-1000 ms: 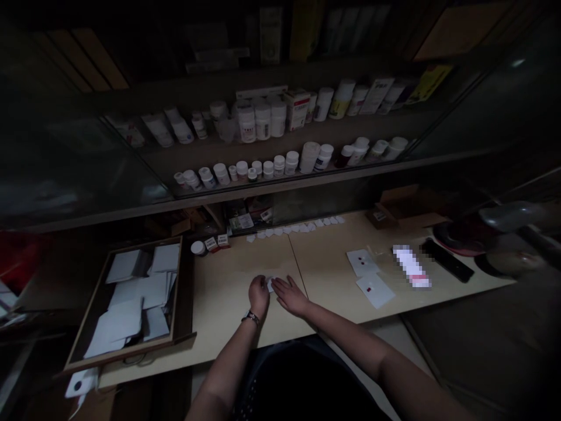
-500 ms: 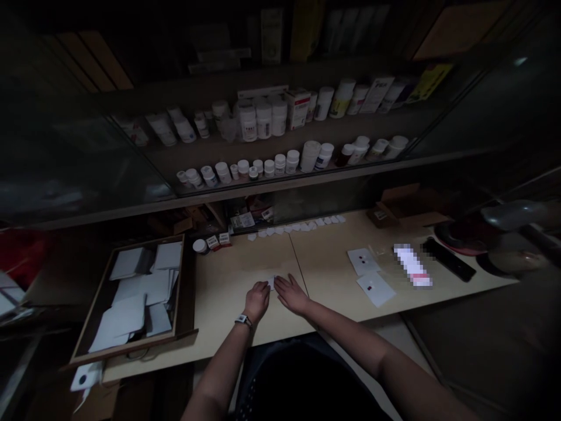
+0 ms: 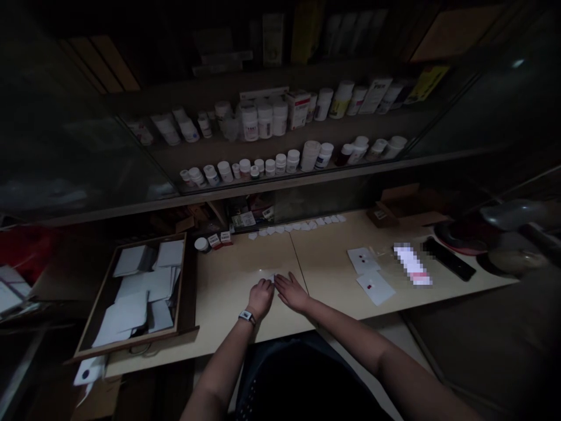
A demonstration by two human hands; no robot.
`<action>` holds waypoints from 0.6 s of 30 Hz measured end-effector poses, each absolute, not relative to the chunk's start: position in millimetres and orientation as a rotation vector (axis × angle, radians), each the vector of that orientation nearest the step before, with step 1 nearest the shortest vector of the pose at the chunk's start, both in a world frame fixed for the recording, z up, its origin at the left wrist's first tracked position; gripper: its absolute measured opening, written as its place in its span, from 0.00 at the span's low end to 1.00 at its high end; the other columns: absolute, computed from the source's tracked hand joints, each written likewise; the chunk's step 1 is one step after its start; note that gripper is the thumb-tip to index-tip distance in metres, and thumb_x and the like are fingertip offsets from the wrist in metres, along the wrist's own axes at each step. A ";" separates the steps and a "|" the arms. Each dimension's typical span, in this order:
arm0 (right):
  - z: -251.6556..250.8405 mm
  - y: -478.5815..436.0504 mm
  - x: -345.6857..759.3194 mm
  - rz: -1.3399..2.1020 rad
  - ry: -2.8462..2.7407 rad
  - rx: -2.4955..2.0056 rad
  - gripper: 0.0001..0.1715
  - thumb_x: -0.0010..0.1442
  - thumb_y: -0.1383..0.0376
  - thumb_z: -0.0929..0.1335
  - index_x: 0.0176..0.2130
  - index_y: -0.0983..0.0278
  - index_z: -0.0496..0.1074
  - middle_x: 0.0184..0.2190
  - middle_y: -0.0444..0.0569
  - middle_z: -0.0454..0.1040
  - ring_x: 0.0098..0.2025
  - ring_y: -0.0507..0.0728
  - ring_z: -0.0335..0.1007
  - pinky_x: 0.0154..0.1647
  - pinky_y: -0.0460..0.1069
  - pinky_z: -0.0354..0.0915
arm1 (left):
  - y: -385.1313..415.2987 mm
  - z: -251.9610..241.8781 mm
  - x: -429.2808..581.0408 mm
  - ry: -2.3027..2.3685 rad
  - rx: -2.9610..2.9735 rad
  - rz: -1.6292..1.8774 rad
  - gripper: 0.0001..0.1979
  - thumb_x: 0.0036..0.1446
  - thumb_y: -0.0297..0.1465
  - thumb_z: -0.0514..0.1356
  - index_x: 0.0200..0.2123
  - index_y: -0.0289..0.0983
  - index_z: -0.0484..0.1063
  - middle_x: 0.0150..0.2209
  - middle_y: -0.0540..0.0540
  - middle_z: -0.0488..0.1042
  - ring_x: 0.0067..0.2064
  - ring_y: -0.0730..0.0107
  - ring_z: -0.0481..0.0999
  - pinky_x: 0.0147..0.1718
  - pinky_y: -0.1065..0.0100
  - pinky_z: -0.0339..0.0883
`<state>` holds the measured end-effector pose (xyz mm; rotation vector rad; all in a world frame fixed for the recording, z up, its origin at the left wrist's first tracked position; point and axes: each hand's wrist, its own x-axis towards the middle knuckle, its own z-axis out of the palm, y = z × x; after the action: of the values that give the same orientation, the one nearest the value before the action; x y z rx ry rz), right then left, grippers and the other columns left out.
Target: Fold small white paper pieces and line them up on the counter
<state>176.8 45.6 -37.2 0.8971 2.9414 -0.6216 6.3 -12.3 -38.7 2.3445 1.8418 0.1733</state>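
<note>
Left hand [image 3: 261,298], wristband [image 3: 247,317] on its wrist, sits curled knuckles-up on the counter [image 3: 228,304]. Its grip is mostly closed, fingertips at the near edge of a small white paper square [image 3: 272,279], but whether it actually pinches the paper is hidden, so cannot tell. Right hand [image 3: 293,293] lies flat and open, fingers spread, holding nothing firmly, fingertips just beside the paper. The paper sits between the two hands, mostly covered, a corner showing, on the counter near the seam between its two boards. Diff vs the previous frame: hands are closer together, nearly touching; left hand has shifted toward the right one and the wristband now faces up more; paper sits slightly further from the body. Rest is unchanged: a row of small folded white paper packets [image 3: 295,225] along the back of the counter, two white sheets with red marks [image 3: 369,275] to the right, a black remote [image 3: 449,259] past them. A wooden drawer [image 3: 151,240] at left holds stacked white paper sheets [image 3: 140,286]. Glass-fronted shelves above carry white pill bottles [image 3: 263,123]. Only the camera view has drifted slightly.
</note>
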 end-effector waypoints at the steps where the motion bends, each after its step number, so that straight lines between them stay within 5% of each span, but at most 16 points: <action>1: -37.4 45.7 176.9 -0.631 2.942 0.896 0.28 0.63 0.65 0.60 0.61 0.67 0.58 0.62 0.59 0.58 0.64 0.61 0.49 0.64 0.66 0.40 | -11.4 -38.6 7.0 1.829 2.358 0.164 0.08 0.62 0.27 0.52 0.39 0.37 0.70 0.38 0.43 0.71 0.43 0.63 0.66 0.34 0.67 0.64; 11: -34.7 47.5 178.5 -0.663 2.936 0.864 0.29 0.63 0.65 0.59 0.62 0.66 0.56 0.61 0.59 0.60 0.65 0.61 0.48 0.64 0.65 0.39 | -11.6 -40.9 0.9 1.789 2.393 0.177 0.07 0.60 0.25 0.53 0.34 0.36 0.71 0.36 0.42 0.72 0.44 0.61 0.67 0.35 0.65 0.67; 18: -30.5 50.2 180.1 -0.663 2.929 0.849 0.29 0.63 0.64 0.59 0.62 0.66 0.57 0.62 0.58 0.58 0.65 0.61 0.48 0.64 0.65 0.39 | -23.7 -56.5 1.4 1.804 2.349 0.407 0.14 0.62 0.28 0.49 0.48 0.35 0.70 0.51 0.40 0.71 0.56 0.59 0.66 0.47 0.60 0.70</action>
<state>180.1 50.2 -30.5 0.8487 2.9285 -0.6629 1.4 -23.7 -56.5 2.3490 1.8039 0.4066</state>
